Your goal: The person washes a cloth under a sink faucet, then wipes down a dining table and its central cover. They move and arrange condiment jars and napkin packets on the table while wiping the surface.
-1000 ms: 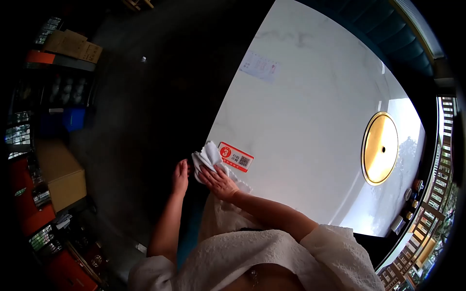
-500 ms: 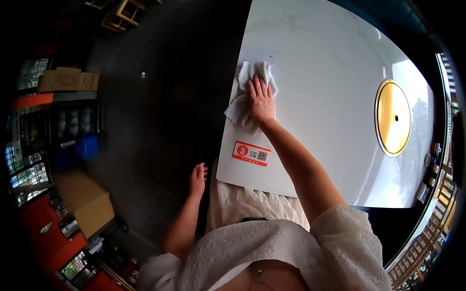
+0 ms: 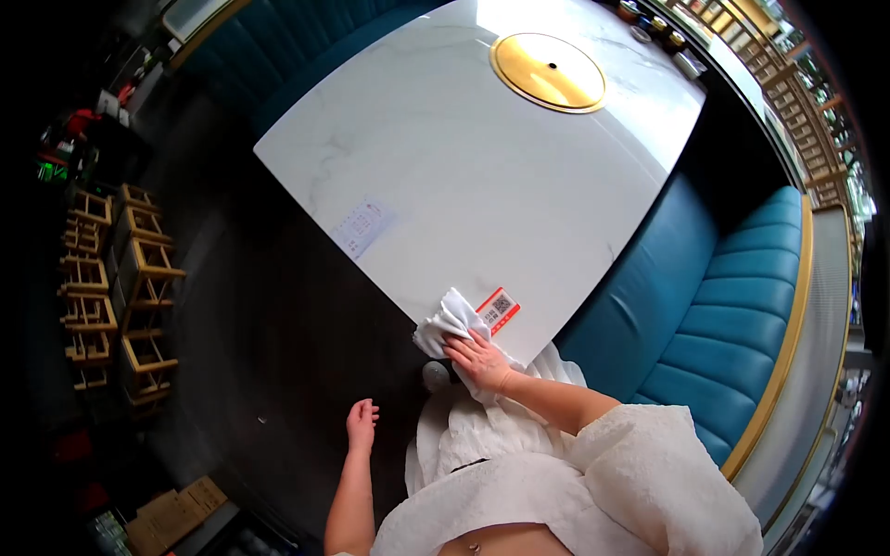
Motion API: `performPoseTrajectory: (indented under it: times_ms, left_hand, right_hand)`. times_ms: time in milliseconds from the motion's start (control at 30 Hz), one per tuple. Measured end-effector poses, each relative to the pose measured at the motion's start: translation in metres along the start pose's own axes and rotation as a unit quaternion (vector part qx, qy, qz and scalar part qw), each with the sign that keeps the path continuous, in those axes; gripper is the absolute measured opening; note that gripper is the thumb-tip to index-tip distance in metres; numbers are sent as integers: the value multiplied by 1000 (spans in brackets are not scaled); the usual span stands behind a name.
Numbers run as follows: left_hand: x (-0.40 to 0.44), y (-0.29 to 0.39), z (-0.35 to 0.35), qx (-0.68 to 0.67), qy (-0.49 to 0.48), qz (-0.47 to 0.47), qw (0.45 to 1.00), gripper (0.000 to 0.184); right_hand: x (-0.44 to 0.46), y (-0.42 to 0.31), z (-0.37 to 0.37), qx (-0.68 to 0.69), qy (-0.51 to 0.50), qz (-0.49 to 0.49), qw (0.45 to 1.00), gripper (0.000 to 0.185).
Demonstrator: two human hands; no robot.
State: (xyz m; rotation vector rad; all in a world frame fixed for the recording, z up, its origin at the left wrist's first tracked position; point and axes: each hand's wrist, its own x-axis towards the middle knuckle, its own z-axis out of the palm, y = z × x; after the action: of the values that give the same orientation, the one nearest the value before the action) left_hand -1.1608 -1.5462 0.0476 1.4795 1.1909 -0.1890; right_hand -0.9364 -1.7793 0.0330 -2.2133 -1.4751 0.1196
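Observation:
My right hand [image 3: 476,360] presses on a white cloth [image 3: 451,322] at the near corner of the marble-patterned table [image 3: 445,195]. The cloth is bunched, and part of it hangs past the table's edge. It partly covers a red-and-white sticker [image 3: 502,310] with a QR code. My left hand [image 3: 362,424] hangs beside my body over the dark floor, with nothing in it and its fingers loosely bent. A faint printed patch [image 3: 362,225] shows on the tabletop near the left edge.
A round gold plate [image 3: 549,72] is set in the tabletop. Teal bench seats [image 3: 667,287] flank the table. Stacked wooden stools [image 3: 144,278] stand at left, with cardboard boxes [image 3: 176,514] below them. Small jars [image 3: 658,23] sit at the far edge.
My right hand has drawn the cloth from the printed patch toward me, onto the sticker at the table corner. My view has turned, bringing the bench and stools into sight.

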Motion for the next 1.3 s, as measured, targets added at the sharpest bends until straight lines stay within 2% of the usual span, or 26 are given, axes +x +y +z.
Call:
performPoseTrajectory:
  times_ms: [133,200,367,467,500,567,600,667,700,767,800,867,933,967,1000,1067,1133,1200,1233,1300]
  left_hand:
    - [37,25,-33,45,-23,-1,999,26]
    - [53,35,-24,92,-52,4,994,25]
    - [52,76,57,129,-224,60,964,24]
    - [30,101,110,181,-343,96,917,24]
    - [21,106,124,196,-377,103,899,24]
    - [1,117,145,228,-432,113,866,25]
    - [-5,122,151,242,-455,120,849,25]
    - [-17,134,161,261,-468,126,835,25]
    - [-20,140,166,267,-479,126,827,25]
    - [-19,152,174,272,-480,125,825,25]
    - [-19,158,177,268,-477,119,829,25]
    - [-29,175,185,268,-467,115,835,31]
    - [-38,182,191,217,-441,185,851,38]
    - [-42,188,193,207,-476,154,841,44]
    - [-38,185,194,211,-485,157,834,44]
    - [-25,179,195,194,-577,205,767,44]
    - [-30,177,192,257,-577,254,733,27]
    - [-33,173,189,339,-560,302,693,19]
    - [-38,172,187,340,-570,300,685,19]
    - [-48,168,177,400,-513,471,596,14]
  right_hand:
    - [-61,-39,3,0,-37,73,997,33]
    - [-79,-52,-5,12,-12,121,992,32]
    - [-110,-63,-13,11,46,190,981,27]
    - [-114,-63,-4,10,124,222,967,21]
    - [-114,-60,-6,12,141,267,953,23]
    - [-113,-54,-13,0,182,337,924,24]
    - [-110,-48,-18,-26,209,369,905,18]
    - [-100,-33,-30,34,277,468,839,20]
    - [-95,-19,-34,33,288,473,832,20]
    - [-86,7,-35,162,367,618,676,21]
    - [-80,8,-42,163,376,620,670,21]
    - [-65,-7,-66,149,419,519,729,22]
    - [-50,-37,-85,194,441,473,738,23]
    - [-44,-46,-84,216,451,465,731,24]
    - [-40,-60,-90,267,462,472,701,23]
    - [-39,-82,-95,252,479,485,687,21]
    - [-43,-103,-89,209,506,498,672,19]
    - [-52,-131,-82,165,524,517,657,18]
    - [-57,-147,-80,153,518,562,626,18]
    - [-67,-173,-60,132,529,615,569,21]
